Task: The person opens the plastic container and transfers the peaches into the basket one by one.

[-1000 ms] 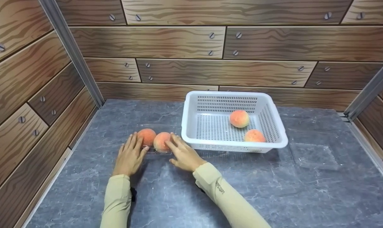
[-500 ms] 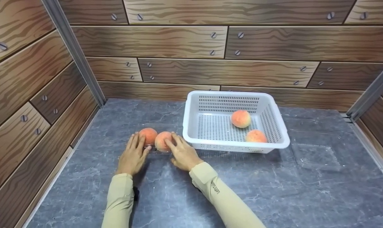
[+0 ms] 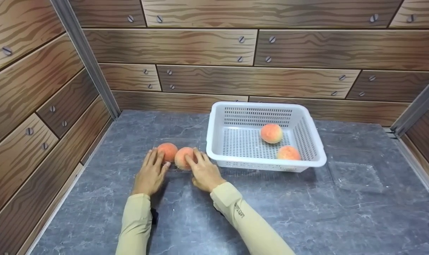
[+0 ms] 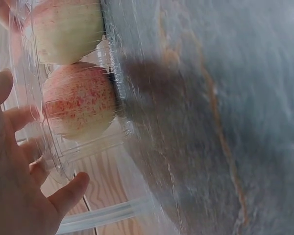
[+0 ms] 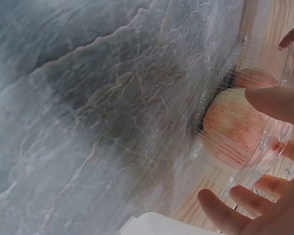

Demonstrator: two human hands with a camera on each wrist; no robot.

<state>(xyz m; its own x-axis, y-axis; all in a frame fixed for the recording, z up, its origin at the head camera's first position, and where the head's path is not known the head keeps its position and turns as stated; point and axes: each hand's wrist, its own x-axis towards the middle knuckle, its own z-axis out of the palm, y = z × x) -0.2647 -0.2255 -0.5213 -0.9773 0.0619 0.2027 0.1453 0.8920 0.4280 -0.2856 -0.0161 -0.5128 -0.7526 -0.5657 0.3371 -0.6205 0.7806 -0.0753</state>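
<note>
I have the left hand (image 3: 149,175) and right hand (image 3: 206,173) with fingers (image 4: 69,192) spread against a clear plastic box (image 4: 62,159) holding two peaches (image 3: 180,160) on the counter (image 3: 186,219), just left of the white slotted basket (image 3: 267,161), where two more peaches (image 3: 271,133) lie.

"What sort of place was this?"

"It looked like a small staged booth, closer to a lab setup than a home."

"What showed it?"

"The back wall (image 3: 200,14) and side walls (image 3: 23,95) bore drawn-looking wood planks (image 3: 179,46) with slotted screws (image 3: 241,39), grey metal posts (image 3: 87,58) stood in the rear corners, and a grey marble-patterned counter (image 3: 342,219) spread between."
</note>
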